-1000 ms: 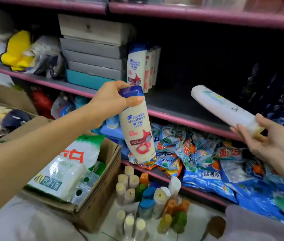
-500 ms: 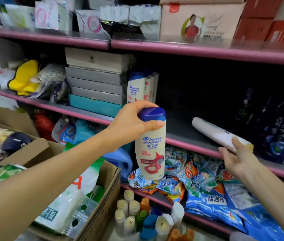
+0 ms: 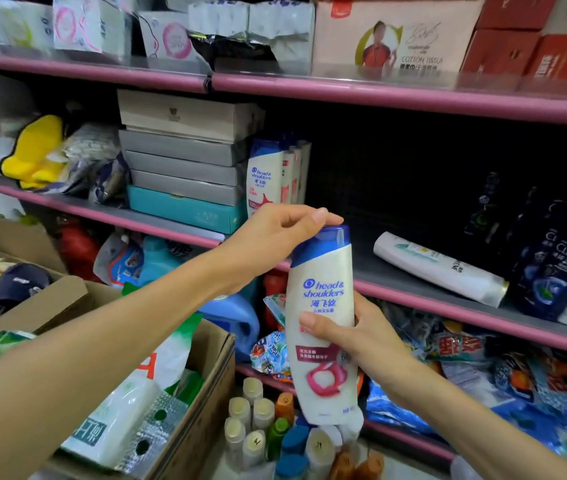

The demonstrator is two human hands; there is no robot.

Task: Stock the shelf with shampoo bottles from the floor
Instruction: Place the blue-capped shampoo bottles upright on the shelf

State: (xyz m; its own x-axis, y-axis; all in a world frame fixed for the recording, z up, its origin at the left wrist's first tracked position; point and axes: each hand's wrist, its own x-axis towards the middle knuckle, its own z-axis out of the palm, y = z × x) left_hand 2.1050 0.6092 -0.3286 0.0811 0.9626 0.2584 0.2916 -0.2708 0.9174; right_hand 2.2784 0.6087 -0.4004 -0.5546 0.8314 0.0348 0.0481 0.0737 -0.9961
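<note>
A white Head & Shoulders shampoo bottle [image 3: 322,306] with a blue cap hangs upright in front of the pink-edged middle shelf [image 3: 448,308]. My left hand [image 3: 275,237] grips its blue cap from above. My right hand [image 3: 348,336] wraps round the bottle's lower half from the right. A white bottle with a gold cap [image 3: 438,268] lies on its side on the shelf, untouched. A row of matching Head & Shoulders bottles [image 3: 277,176] stands upright at the shelf's back left.
Stacked grey and teal boxes [image 3: 185,168] stand left of the shelf bottles. Dark Clear bottles [image 3: 559,268] stand at the right. An open cardboard box [image 3: 199,403] sits lower left. Several small capped bottles [image 3: 275,431] stand on the floor below. Blue packets [image 3: 483,368] fill the lower shelf.
My right hand let go of the white gold-capped bottle, now lying on the shelf, and came left onto the Head & Shoulders bottle. My left hand raised that bottle slightly.
</note>
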